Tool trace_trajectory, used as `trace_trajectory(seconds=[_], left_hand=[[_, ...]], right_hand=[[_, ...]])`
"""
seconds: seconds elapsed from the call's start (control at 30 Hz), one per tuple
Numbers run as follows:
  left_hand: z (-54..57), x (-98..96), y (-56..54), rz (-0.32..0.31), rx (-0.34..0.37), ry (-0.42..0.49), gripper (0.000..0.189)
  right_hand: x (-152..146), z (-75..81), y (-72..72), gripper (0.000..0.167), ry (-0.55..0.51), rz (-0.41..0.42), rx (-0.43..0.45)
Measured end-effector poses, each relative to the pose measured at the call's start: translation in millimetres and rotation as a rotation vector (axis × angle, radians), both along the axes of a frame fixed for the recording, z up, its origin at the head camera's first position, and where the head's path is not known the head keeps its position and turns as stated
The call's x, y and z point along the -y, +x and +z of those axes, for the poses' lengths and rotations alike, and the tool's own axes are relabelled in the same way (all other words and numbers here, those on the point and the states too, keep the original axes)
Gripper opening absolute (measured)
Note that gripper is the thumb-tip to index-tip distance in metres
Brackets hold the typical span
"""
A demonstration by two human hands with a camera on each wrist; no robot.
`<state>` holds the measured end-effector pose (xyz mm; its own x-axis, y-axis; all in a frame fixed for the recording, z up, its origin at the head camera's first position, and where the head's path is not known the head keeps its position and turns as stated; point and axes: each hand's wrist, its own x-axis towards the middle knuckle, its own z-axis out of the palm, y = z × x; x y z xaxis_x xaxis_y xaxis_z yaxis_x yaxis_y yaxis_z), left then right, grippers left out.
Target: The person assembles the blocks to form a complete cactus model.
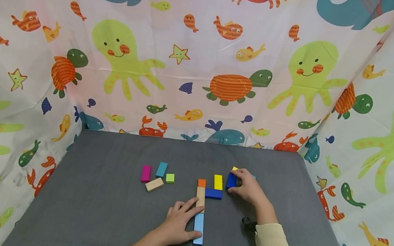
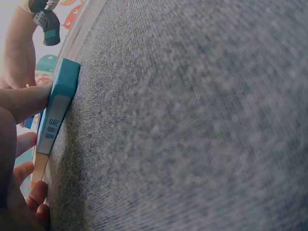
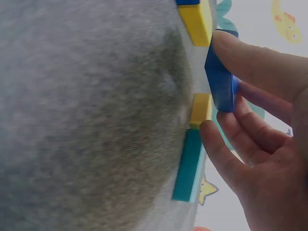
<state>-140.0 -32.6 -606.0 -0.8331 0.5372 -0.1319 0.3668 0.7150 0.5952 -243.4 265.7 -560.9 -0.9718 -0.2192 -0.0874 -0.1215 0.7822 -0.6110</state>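
My right hand [image 1: 250,189] pinches a blue block [image 3: 221,82] between thumb and fingers, held just off the cloth in the right wrist view. Beyond it lie a small yellow block [image 3: 201,110] and a teal block [image 3: 188,166], partly hidden by the hand in the head view. My left hand [image 1: 178,224] rests with spread fingers on a column of blocks: its thumb touches the light blue block [image 1: 198,232], its fingers reach the wooden block [image 1: 201,193]. An orange block [image 1: 202,183] tops that column. To its right lie another blue block [image 1: 213,194] and an upright-lying yellow block [image 1: 218,182].
Left of the column lie a magenta block [image 1: 145,173], a teal block [image 1: 161,169], a green cube [image 1: 170,178] and a tilted wooden block [image 1: 154,184]. Grey cloth [image 1: 98,209] covers the table. A sea-animal curtain [image 1: 185,97] stands behind and on both sides.
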Motion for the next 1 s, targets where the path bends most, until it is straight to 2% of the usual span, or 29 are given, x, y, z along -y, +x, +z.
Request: trace_trajectory(seconds=[0.23,0.43,1.0], left_hand=[[-0.7,0.2,0.8,0.002,-0.001,-0.005,0.077],[-1.0,1.3,1.1,0.003,0.017,-0.006,0.077],[1.0,1.2,2.0,0.004,-0.002,0.011,0.077]], right_hand=[[5.4,9.9,-7.0,0.07,-0.001,-0.002,-0.067],[11.5,14.9,-15.9,0.071,-0.016,-0.01,-0.048],[30.3,3.9,-52.7,0.067,0.001,0.044,-0.04]])
